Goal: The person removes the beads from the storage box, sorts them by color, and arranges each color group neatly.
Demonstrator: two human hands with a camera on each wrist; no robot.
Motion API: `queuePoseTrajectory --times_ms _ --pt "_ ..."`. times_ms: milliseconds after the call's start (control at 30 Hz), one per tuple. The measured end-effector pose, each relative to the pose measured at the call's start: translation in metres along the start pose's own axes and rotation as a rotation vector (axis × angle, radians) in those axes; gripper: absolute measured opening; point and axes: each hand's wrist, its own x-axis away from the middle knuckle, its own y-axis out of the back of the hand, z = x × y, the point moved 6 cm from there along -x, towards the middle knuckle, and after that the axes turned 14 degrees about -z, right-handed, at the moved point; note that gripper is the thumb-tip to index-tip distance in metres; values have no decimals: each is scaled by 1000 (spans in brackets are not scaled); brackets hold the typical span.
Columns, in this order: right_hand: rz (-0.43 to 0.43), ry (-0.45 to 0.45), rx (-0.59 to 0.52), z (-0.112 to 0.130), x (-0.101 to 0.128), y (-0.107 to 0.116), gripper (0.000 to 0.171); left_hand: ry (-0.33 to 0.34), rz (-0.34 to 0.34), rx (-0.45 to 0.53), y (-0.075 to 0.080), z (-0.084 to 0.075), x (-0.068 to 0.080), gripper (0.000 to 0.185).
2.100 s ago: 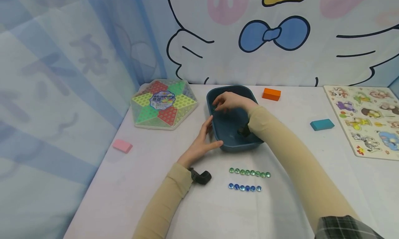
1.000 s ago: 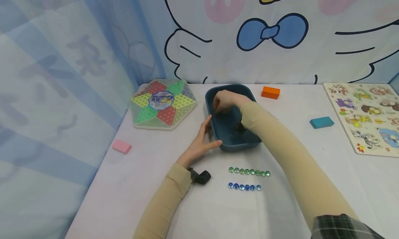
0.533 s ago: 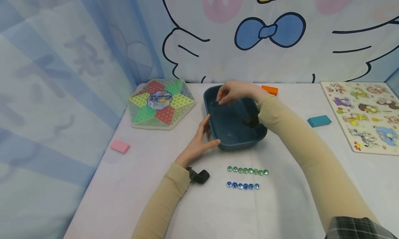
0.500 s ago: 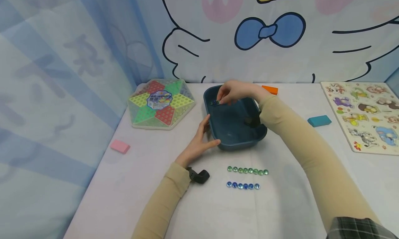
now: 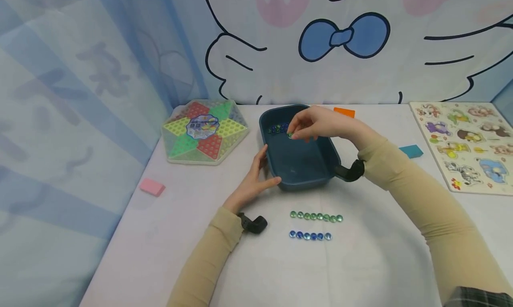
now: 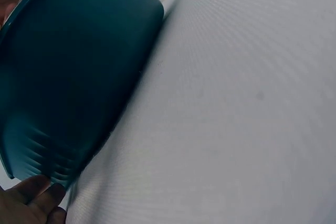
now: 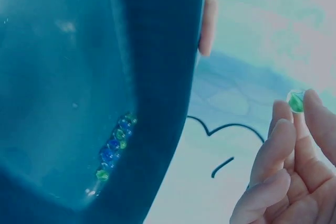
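Fingertips [image 7: 314, 103] of the right hand [image 5: 320, 122] pinch a single green marble [image 7: 296, 101], clear glass with a green streak inside, held above the far part of a dark blue tub [image 5: 300, 162]. The other fingers of that hand are bent toward the palm. Below and to the left of the grip, a cluster of blue and green marbles [image 7: 111, 150] lies in the tub, gathered at its far end. The left hand [image 5: 249, 186] is spread against the tub, its thumb on the near left corner and its fingers along the left wall, touching rather than clenching it. Each wrist carries a small black camera, one left [image 5: 255, 225] and one right [image 5: 352, 171], beside tan sleeves [image 5: 429, 200]. On the white table [image 5: 360, 276], nearer the person than the tub, eight green marbles [image 5: 314, 216] form a row, with six blue marbles [image 5: 314, 236] in another row closer still. Farther out, a six-sided game box [image 5: 180, 147] and a pink block [image 5: 152, 187] are to the left; an orange block [image 5: 344, 112] is just behind the right hand. A teal block [image 5: 412, 151], partly covered by the right sleeve, sits near an animal puzzle board [image 5: 465, 147]. Behind everything hangs a cartoon cloth [image 5: 240, 13].
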Motion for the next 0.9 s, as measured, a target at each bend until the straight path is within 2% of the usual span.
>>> queuePoseTrajectory --times_ms 400,600,800,900 --pt "100 65 -127 -10 77 -14 19 -4 -10 -28 0 -1 1 92" --pt "112 96 -139 -20 103 -20 17 -7 -18 -26 1 -1 0 92" --pt "110 76 -144 -38 125 -26 15 19 -15 -33 0 1 0 91" --pt "112 54 -143 -49 135 -30 14 10 -9 -34 -1 0 1 91"
